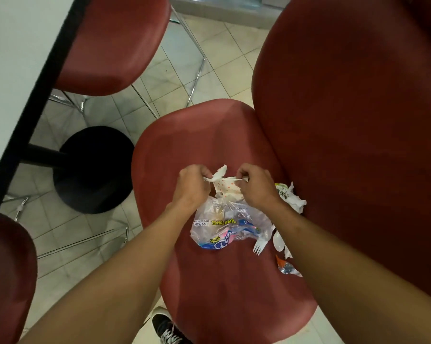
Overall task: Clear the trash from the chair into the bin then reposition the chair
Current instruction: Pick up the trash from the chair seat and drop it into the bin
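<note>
Over the red chair seat (209, 150), the left hand (192, 184) and right hand (255, 186) each pinch, fingers curled, one end of a spotted white wrapper (224, 187) stretched between them. Below it lies a clear paper-towel bag (230, 223); a white plastic fork (259, 245), spoon (277, 240) and crumpled tissue (296, 201) lie on the seat by the backrest (353, 120)

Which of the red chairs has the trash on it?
The middle chair, under both hands. Its seat holds the plastic bag and white fork; the other seats show none.

Spoon (278, 240) partly behind right forearm (333, 256)
</note>
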`<state>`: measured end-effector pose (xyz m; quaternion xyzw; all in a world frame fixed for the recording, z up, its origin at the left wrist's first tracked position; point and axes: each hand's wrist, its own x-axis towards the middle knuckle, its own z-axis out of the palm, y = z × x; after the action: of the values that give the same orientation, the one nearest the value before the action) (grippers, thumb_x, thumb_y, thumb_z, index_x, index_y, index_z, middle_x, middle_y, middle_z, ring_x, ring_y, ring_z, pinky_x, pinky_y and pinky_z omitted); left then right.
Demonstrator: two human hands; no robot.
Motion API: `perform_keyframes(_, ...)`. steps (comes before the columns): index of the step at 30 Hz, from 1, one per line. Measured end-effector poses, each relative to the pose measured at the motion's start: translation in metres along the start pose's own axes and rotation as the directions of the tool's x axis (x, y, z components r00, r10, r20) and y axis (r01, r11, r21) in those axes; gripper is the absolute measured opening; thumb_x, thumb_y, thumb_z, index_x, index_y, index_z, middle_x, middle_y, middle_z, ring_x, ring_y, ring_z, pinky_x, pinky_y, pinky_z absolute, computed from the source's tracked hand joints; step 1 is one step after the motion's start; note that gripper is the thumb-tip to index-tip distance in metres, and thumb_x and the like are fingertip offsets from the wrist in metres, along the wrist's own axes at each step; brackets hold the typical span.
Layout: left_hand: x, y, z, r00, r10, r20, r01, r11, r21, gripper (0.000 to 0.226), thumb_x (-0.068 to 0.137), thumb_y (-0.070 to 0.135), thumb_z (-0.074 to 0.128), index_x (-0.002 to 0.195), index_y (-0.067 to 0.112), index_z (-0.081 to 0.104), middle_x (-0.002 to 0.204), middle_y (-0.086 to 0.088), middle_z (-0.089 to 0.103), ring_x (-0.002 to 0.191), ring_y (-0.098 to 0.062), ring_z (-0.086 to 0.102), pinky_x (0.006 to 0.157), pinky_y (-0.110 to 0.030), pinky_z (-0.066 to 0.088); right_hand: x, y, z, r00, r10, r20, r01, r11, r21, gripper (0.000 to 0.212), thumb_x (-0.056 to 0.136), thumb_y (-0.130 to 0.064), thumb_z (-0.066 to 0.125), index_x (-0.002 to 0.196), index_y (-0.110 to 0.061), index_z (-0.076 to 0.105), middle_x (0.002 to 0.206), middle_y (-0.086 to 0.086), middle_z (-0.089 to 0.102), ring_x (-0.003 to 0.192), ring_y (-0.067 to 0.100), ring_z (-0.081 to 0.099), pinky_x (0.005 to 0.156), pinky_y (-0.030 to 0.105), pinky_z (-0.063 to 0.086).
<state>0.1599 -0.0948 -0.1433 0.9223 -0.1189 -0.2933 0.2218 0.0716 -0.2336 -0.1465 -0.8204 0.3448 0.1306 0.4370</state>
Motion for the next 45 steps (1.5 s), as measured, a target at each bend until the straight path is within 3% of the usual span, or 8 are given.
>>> perform_keyframes(9, -0.068, -0.001, -0.054, 0.989, -0.053, -0.14, 0.038, 0.993, -0.111, 0.017, 0.083, 0.006, 0.062, 0.088, 0.017, 0.073, 0.086, -0.002, 0.069, 0.074, -0.013, 0.056, 0.068, -0.02, 0.038, -0.05, -0.045, -0.025, 0.991, -0.083, -0.105, 0.082, 0.997, -0.009, 0.016, 0.084, -0.01, 0.067, 0.074, -0.02, 0.058, 0.079, -0.001, 0.065, 0.074, 0.02, 0.057, 0.064, 0.028, 0.041)
perform_keyframes(20, -0.177, -0.029, -0.114, 0.97, -0.156, -0.184, 0.12, 0.974, -0.193, 0.017, 0.079, 0.016, 0.065, 0.069, 0.029, 0.065, 0.072, 0.007, 0.065, 0.075, -0.016, 0.063, 0.068, -0.027, 0.049, -0.145, -0.108, -0.017, 0.978, -0.168, -0.125, 0.162, 0.985, -0.063, 0.019, 0.082, -0.003, 0.061, 0.076, -0.022, 0.059, 0.074, -0.002, 0.061, 0.072, 0.022, 0.057, 0.064, 0.032, 0.046)
perform_keyframes(29, -0.262, -0.093, -0.138, 0.947, -0.265, -0.182, 0.201, 0.93, -0.309, 0.017, 0.08, 0.014, 0.069, 0.068, 0.027, 0.067, 0.069, 0.006, 0.065, 0.073, -0.016, 0.065, 0.068, -0.025, 0.049, -0.23, -0.145, 0.036, 0.969, -0.247, -0.03, 0.241, 0.961, -0.134, 0.021, 0.081, 0.004, 0.054, 0.089, -0.012, 0.065, 0.084, -0.001, 0.062, 0.084, 0.02, 0.058, 0.073, 0.036, 0.05)
perform_keyframes(32, -0.289, -0.12, -0.144, 0.945, -0.276, -0.177, 0.201, 0.914, -0.352, 0.008, 0.081, 0.011, 0.069, 0.077, 0.017, 0.073, 0.074, 0.003, 0.068, 0.068, -0.009, 0.062, 0.059, -0.02, 0.045, -0.252, -0.155, 0.06, 0.966, -0.256, 0.02, 0.256, 0.954, -0.154, 0.019, 0.08, 0.001, 0.054, 0.089, -0.013, 0.064, 0.085, 0.0, 0.063, 0.084, 0.022, 0.059, 0.072, 0.036, 0.05)
perform_keyframes(34, -0.308, -0.141, -0.148, 0.939, -0.289, -0.186, 0.2, 0.9, -0.388, 0.006, 0.08, 0.011, 0.071, 0.082, 0.015, 0.075, 0.081, 0.001, 0.071, 0.07, -0.01, 0.063, 0.065, -0.024, 0.049, -0.266, -0.163, 0.077, 0.959, -0.278, 0.052, 0.283, 0.942, -0.183, 0.018, 0.08, -0.001, 0.055, 0.087, -0.015, 0.063, 0.088, 0.002, 0.066, 0.083, 0.022, 0.06, 0.068, 0.031, 0.046)
perform_keyframes(38, -0.342, -0.177, -0.154, 0.938, -0.322, -0.129, 0.227, 0.851, -0.473, 0.023, 0.069, 0.011, 0.082, 0.091, 0.016, 0.076, 0.083, 0.005, 0.071, 0.073, -0.007, 0.062, 0.062, -0.018, 0.045, -0.29, -0.177, 0.107, 0.955, -0.283, 0.089, 0.296, 0.933, -0.202, 0.018, 0.081, -0.003, 0.055, 0.088, -0.017, 0.065, 0.083, -0.002, 0.06, 0.077, 0.02, 0.056, 0.063, 0.024, 0.036)
perform_keyframes(42, -0.375, -0.228, -0.155, 0.911, -0.398, -0.105, 0.286, 0.795, -0.535, 0.033, 0.068, 0.001, 0.079, 0.099, 0.012, 0.075, 0.094, 0.001, 0.073, 0.088, -0.013, 0.066, 0.076, -0.021, 0.049, -0.315, -0.19, 0.15, 0.932, -0.323, 0.167, 0.352, 0.914, -0.202, 0.018, 0.082, -0.002, 0.055, 0.085, -0.017, 0.063, 0.085, 0.0, 0.064, 0.076, 0.02, 0.059, 0.053, 0.023, 0.039)
perform_keyframes(45, -0.397, -0.271, -0.151, 0.88, -0.459, -0.121, 0.323, 0.766, -0.555, 0.022, 0.076, 0.008, 0.077, 0.097, 0.012, 0.075, 0.091, 0.002, 0.071, 0.081, -0.011, 0.064, 0.072, -0.023, 0.048, -0.332, -0.199, 0.186, 0.92, -0.317, 0.231, 0.366, 0.907, -0.209, 0.018, 0.084, -0.003, 0.053, 0.083, -0.02, 0.059, 0.091, 0.005, 0.065, 0.078, 0.021, 0.06, 0.054, 0.025, 0.046)
